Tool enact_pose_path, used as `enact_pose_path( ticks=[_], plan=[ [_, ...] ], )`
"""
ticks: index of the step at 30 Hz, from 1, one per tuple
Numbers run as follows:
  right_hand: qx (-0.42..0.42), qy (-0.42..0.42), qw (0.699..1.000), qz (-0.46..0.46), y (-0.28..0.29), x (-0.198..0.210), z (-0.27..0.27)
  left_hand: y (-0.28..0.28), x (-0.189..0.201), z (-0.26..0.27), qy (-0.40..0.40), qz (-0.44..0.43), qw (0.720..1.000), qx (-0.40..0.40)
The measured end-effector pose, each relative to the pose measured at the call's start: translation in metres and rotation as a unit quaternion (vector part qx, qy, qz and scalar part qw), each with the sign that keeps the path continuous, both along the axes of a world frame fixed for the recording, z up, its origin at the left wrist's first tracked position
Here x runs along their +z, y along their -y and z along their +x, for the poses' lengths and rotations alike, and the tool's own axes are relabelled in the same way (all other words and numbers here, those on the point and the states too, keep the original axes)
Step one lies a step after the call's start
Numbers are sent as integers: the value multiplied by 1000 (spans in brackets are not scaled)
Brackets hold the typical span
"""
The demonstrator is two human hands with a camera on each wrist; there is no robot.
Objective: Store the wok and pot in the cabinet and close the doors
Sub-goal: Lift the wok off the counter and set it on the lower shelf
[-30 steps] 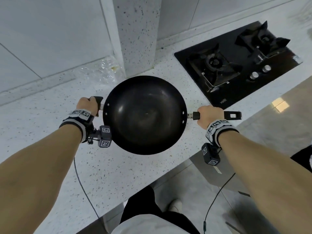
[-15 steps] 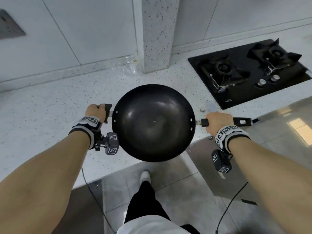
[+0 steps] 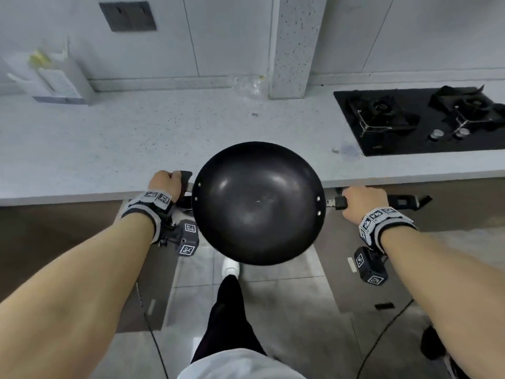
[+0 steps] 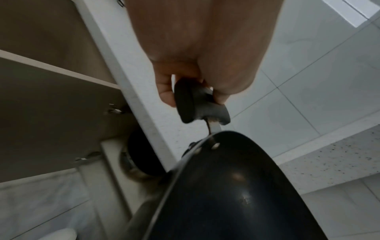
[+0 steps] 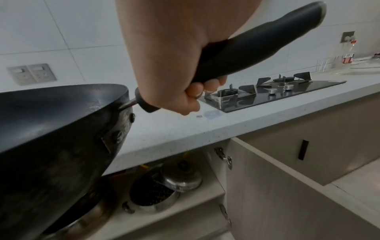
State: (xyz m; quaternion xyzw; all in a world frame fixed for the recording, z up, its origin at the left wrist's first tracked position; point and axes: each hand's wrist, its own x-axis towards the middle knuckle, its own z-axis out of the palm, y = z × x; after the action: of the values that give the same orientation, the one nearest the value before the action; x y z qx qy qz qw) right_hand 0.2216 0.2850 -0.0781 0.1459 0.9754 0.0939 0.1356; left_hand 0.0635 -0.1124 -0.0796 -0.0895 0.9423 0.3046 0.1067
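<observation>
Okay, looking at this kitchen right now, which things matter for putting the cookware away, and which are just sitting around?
Part of the job:
- wok, held by the left hand and right hand
- open cabinet door
- cabinet shelf, already holding metal cookware

Just lying about:
- gas hob
- clear plastic wrap by the pillar
- wall sockets

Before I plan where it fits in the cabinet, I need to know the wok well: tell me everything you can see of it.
The round black metal wok is deep, smooth and empty, its inside shiny and its outside scuffed and greyish. A long dark straight handle is riveted on one side, a short dark helper handle on the other. The right hand grips the long one, the left hand the short one. The wok is held roughly level in the air, over the white speckled counter's front edge, above the open cabinet.
</observation>
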Motion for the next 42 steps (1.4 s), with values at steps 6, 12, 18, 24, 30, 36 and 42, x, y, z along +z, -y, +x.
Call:
enact_pose_path(
  ticks=[6, 12, 18, 24, 30, 36, 42],
  plan=[
    [35, 82, 996, -18, 19, -24, 55, 50, -38, 73, 97, 47, 993, 51],
    [56, 147, 987, -22, 34, -80, 78, 69, -113, 99, 175, 68, 977, 100],
    [34, 163, 985, -36, 39, -160, 75, 64, -201, 98, 219, 61, 964, 138],
    [25, 192, 980, -51, 50, -245, 63, 43, -270, 86, 210, 47, 963, 160],
    [30, 199, 977, -66, 61, -349, 38, 49, -373, 50, 204, 38, 955, 211],
    [31, 210, 976, -57, 59, -469, 13, 46, -493, 24, 234, 47, 952, 189],
    [49, 202, 978, -32, 47, -551, -20, 38, -573, 1, 234, 74, 953, 178]
  ],
)
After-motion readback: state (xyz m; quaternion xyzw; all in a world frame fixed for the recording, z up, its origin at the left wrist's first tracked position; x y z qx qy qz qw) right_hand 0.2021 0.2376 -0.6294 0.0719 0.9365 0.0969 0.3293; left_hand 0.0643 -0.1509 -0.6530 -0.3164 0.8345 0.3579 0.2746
